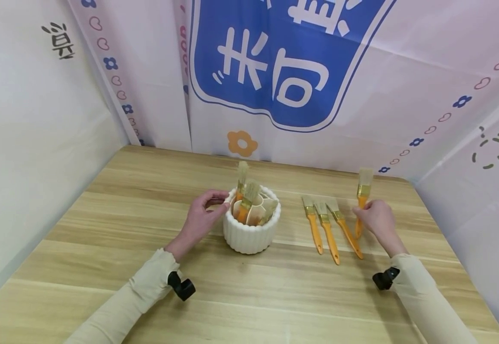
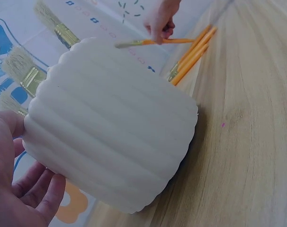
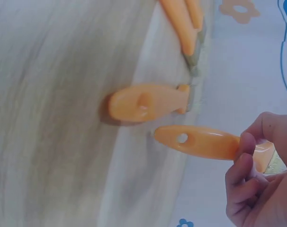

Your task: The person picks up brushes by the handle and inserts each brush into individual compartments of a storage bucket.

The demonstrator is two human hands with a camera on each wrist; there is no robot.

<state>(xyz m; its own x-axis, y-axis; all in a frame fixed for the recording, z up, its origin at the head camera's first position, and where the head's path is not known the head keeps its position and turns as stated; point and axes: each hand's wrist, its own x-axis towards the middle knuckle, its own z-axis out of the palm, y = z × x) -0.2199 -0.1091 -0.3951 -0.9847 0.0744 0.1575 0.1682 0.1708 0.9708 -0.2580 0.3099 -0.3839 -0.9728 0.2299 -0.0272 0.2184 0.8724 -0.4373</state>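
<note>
A white ribbed pot (image 1: 251, 237) with divided compartments stands on the table, holding several bristle paintbrushes (image 1: 248, 200), bristles up. My left hand (image 1: 202, 212) holds the pot at its left side, thumb and fingers at the rim and outer wall. My right hand (image 1: 378, 217) pinches another flat paintbrush (image 3: 200, 142) by its orange handle, bristles up, near the right side of the table. Beside it lie three matching paintbrushes: a left one (image 1: 313, 227), a middle one (image 1: 327, 231) and a right one (image 1: 345, 227), bristles toward the back.
The wood-grain table (image 1: 240, 301) meets a printed cloth backdrop (image 1: 154, 86) at the rear. White cloth walls (image 1: 30, 119) stand at both sides. A black wrist camera (image 1: 182, 285) sits on the left sleeve and another camera (image 1: 385, 278) on the right.
</note>
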